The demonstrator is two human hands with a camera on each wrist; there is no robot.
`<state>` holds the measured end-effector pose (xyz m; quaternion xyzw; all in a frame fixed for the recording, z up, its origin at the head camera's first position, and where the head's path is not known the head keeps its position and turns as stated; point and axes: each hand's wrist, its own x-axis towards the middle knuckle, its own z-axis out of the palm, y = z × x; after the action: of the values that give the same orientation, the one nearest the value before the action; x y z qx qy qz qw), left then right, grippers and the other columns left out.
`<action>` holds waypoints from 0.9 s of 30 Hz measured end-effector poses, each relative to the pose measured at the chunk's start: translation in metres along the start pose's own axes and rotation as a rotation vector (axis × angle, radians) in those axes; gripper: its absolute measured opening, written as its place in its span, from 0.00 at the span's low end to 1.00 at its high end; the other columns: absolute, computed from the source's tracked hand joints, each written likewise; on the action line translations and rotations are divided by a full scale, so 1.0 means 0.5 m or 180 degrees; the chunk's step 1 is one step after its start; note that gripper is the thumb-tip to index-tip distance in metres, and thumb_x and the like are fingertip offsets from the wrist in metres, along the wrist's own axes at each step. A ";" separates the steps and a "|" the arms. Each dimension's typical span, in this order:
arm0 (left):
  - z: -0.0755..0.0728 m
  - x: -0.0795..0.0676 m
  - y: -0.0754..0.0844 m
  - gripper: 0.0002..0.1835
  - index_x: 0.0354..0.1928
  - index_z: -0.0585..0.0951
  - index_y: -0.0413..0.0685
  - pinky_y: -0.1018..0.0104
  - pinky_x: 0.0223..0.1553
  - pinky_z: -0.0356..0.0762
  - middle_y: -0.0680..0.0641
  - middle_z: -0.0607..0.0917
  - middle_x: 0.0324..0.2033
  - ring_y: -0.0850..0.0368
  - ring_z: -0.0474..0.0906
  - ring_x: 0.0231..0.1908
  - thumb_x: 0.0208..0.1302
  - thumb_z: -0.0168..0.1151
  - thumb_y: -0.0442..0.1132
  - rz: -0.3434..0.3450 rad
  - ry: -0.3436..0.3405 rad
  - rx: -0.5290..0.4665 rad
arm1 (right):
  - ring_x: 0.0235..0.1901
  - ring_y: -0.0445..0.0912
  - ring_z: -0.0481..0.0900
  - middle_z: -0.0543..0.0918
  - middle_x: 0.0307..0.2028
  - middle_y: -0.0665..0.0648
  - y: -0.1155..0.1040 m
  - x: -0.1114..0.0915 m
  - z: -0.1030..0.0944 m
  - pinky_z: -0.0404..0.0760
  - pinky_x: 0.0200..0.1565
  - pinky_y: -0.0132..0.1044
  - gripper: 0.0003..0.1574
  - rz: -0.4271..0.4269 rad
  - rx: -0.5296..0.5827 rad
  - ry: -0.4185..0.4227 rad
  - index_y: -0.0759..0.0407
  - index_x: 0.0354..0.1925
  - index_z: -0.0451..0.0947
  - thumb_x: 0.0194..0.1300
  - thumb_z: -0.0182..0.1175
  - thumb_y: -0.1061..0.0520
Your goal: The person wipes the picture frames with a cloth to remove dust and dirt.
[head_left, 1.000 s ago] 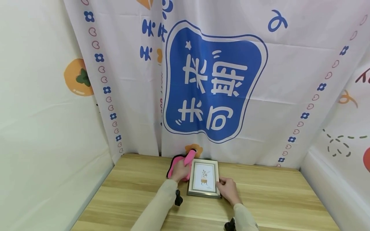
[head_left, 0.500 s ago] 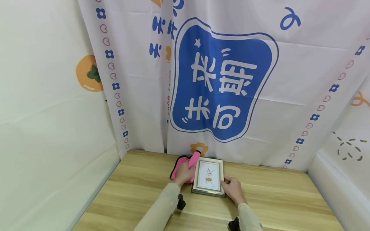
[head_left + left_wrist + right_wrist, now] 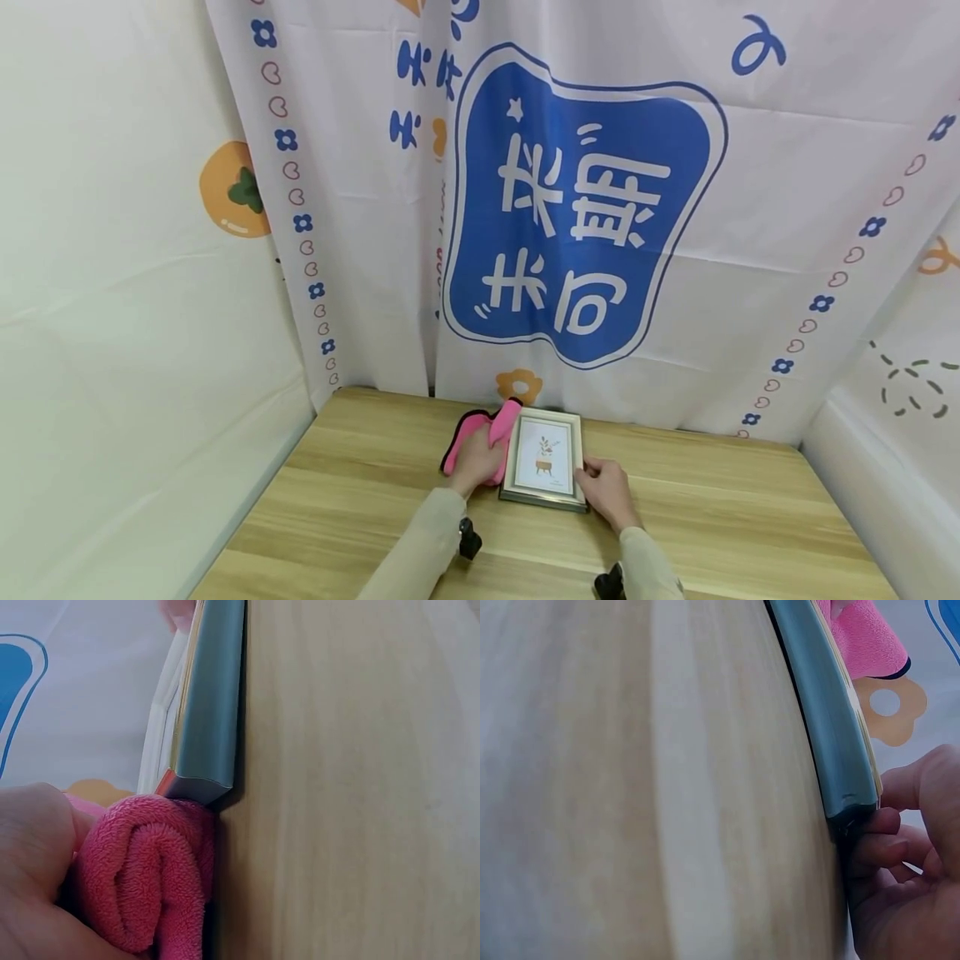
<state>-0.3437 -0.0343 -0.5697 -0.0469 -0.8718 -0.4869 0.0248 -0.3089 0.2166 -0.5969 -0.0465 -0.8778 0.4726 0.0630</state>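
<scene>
A picture frame (image 3: 546, 450) with a pale gold border and a potted-plant print lies face up on the wooden table. My left hand (image 3: 477, 460) grips a bunched pink cloth (image 3: 507, 419) with black edging against the frame's left side. In the left wrist view, the rolled terry cloth (image 3: 150, 862) meets the corner of the frame (image 3: 211, 697). My right hand (image 3: 606, 492) pinches the frame's right edge near its front corner. The right wrist view shows the thumb on the face side and curled fingers at the frame's side (image 3: 826, 712).
The wood-grain table (image 3: 712, 517) runs back to a white printed curtain (image 3: 375, 275) right behind the frame. A white wall (image 3: 150, 350) borders the left side, and another white panel (image 3: 885, 442) stands on the right.
The left hand and cloth have slid slightly toward me along the frame's left side; the cloth's tip has come down from the orange flower. The right hand keeps its hold. The head view has turned left.
</scene>
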 end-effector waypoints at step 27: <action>-0.010 -0.061 -0.005 0.06 0.44 0.80 0.37 0.63 0.26 0.75 0.49 0.78 0.25 0.60 0.75 0.23 0.70 0.58 0.31 0.0406 0.0082 0.0273 | 0.24 0.42 0.68 0.75 0.23 0.51 -0.009 -0.001 -0.008 0.68 0.30 0.35 0.15 0.0058 0.0010 -0.0006 0.69 0.48 0.88 0.67 0.64 0.61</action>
<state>-0.3134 -0.0417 -0.5716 -0.0950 -0.8867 -0.4472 0.0689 -0.3078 0.2174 -0.5909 -0.0539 -0.8766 0.4746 0.0579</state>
